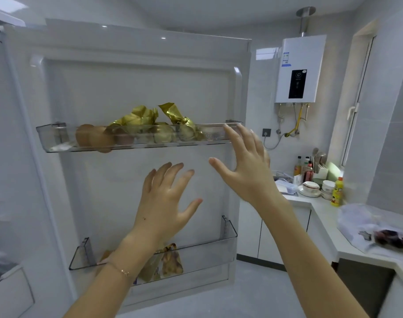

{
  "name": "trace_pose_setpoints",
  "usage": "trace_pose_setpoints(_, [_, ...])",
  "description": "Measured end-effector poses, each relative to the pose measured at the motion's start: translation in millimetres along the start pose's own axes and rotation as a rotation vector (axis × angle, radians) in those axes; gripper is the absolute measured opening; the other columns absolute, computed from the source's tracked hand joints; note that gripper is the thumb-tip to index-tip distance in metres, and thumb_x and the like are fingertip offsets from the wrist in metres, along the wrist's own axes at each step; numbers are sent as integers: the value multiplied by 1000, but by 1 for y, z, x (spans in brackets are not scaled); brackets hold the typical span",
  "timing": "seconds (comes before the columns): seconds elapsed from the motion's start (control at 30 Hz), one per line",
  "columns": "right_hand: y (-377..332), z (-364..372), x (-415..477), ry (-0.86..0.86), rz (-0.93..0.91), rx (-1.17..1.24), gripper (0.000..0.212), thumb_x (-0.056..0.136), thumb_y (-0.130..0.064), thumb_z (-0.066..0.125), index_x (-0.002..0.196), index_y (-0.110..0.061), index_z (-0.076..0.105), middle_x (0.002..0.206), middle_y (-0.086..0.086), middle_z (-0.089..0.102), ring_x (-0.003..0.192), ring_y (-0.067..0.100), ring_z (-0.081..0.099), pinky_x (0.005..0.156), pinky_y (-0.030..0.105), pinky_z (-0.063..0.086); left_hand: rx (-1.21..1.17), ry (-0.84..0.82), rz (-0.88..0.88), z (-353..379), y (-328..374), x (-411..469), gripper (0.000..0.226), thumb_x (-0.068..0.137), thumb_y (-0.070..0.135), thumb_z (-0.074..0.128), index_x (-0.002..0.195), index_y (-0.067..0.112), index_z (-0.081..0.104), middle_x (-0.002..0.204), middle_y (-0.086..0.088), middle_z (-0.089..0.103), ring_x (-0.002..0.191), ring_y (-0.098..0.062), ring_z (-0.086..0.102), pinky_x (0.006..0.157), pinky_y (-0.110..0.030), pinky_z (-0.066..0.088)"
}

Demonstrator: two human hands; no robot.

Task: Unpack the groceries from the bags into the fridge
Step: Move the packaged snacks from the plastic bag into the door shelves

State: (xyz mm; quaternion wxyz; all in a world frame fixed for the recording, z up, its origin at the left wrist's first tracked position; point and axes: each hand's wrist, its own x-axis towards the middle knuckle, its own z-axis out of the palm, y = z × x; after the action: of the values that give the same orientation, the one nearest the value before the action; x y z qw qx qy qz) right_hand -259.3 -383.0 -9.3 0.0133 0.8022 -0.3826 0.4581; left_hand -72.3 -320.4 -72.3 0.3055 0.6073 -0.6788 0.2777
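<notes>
Both hands spread empty, right hand (244, 166) beside gold-wrapped groceries (150, 125), left hand (166, 198) below

Both forearms are raised forward and upward, bare to the frame edge. The left hand (166, 200) is open, back toward the viewer, fingers spread and pointing up, thumb out to the right. A thin bracelet (120, 269) sits on the left wrist. The right hand (244, 166) is higher, open, fingers splayed upward, thumb extended left. Neither hand holds anything.
</notes>
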Motion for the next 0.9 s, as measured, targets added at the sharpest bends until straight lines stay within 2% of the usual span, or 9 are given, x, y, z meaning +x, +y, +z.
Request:
trace_pose_setpoints(0.2, [31, 0, -46, -19, 85, -106, 71, 86, -62, 39, 150, -38, 20, 158, -9, 14, 147, 15, 1, 119, 48, 7, -91, -47, 6, 25, 17, 2, 67, 87, 64, 35, 143, 28, 41, 152, -2, 36, 144, -25, 21, 117, -50, 18])
trace_pose_setpoints(0.4, [76, -19, -96, -95, 229, -230, 69, 92, -56, 48, 151, -39, 16, 160, -8, 11, 148, 17, -1, 119, 47, 3, -212, -107, 93, 64, 68, -2, 67, 87, 62, 36, 143, 25, 42, 149, -6, 39, 142, -28, 25, 115, -53, 22])
trace_pose_setpoints(0.53, [121, -45, -130, -113, 318, -311, 71, 89, -63, 38, 152, -38, 14, 161, -5, 10, 148, 19, 1, 119, 48, 6, -262, -131, 152, 96, 120, 5, 67, 87, 63, 37, 141, 24, 45, 151, -5, 38, 143, -28, 24, 114, -53, 22])
trace_pose_setpoints(0.63, [159, -70, -151, -130, 366, -363, 71, 92, -60, 42, 152, -37, 12, 160, -5, 12, 148, 20, 4, 119, 50, 8, -304, -149, 186, 119, 166, 13, 66, 87, 62, 39, 140, 22, 47, 151, -6, 38, 144, -28, 24, 116, -53, 19])
trace_pose_setpoints(0.77, [212, -106, -177, -158, 436, -401, 72, 91, -58, 45, 152, -38, 11, 160, -5, 13, 148, 20, 7, 120, 49, 7, -350, -170, 214, 153, 233, 25, 67, 86, 62, 39, 137, 20, 50, 148, -9, 43, 142, -32, 30, 114, -56, 25])
trace_pose_setpoints(0.9, [264, -140, -205, -198, 514, -438, 72, 92, -59, 44, 151, -40, 8, 161, -6, 9, 148, 20, 1, 119, 45, 2, -382, -210, 244, 186, 300, 32, 70, 86, 64, 35, 141, 22, 46, 151, -8, 39, 144, -31, 26, 116, -55, 19])
